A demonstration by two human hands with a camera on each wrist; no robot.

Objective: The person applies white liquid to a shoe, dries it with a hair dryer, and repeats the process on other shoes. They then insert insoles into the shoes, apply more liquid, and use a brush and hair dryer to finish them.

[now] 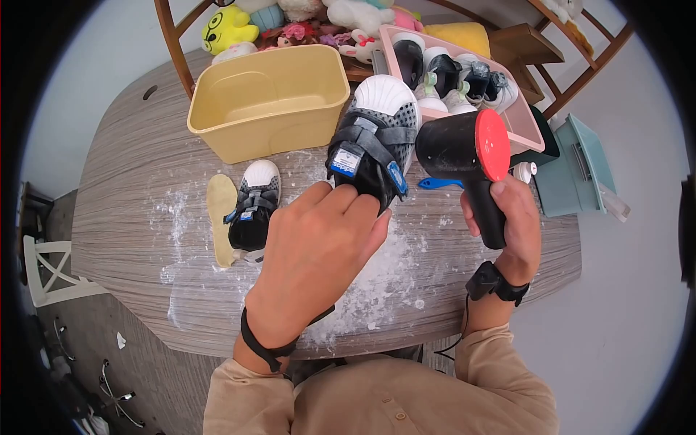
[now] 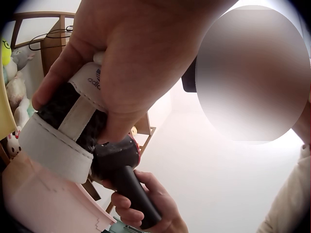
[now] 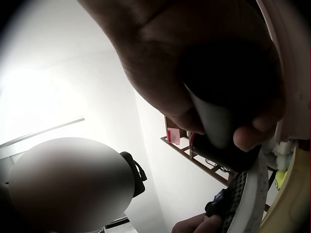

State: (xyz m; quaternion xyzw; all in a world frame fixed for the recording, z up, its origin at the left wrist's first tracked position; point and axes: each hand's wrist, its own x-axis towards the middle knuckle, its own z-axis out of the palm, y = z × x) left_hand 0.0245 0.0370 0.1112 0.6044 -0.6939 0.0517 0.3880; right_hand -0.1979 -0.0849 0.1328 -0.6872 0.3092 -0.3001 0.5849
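My left hand (image 1: 315, 235) grips a small black-and-white sneaker (image 1: 373, 138) by its heel end, fingers at the shoe's opening. The sneaker is raised over the table with its white toe pointing away; dark straps and a blue-and-white label show on it. In the left wrist view its white heel (image 2: 58, 148) shows below the palm. My right hand (image 1: 518, 217) is wrapped around the handle of a black hair dryer (image 1: 446, 145) with a red round end. The dryer's barrel points at the sneaker's side, close by it.
A matching sneaker (image 1: 259, 196) stands beside a beige insole (image 1: 221, 210) on the table (image 1: 123, 239), which has white powder scattered about. Behind are a yellow bin (image 1: 272, 134), a pink bin (image 1: 533, 138) of shoes, a blue brush (image 1: 438, 183) and plush toys (image 1: 228, 29). A teal bin (image 1: 573, 174) is at right.
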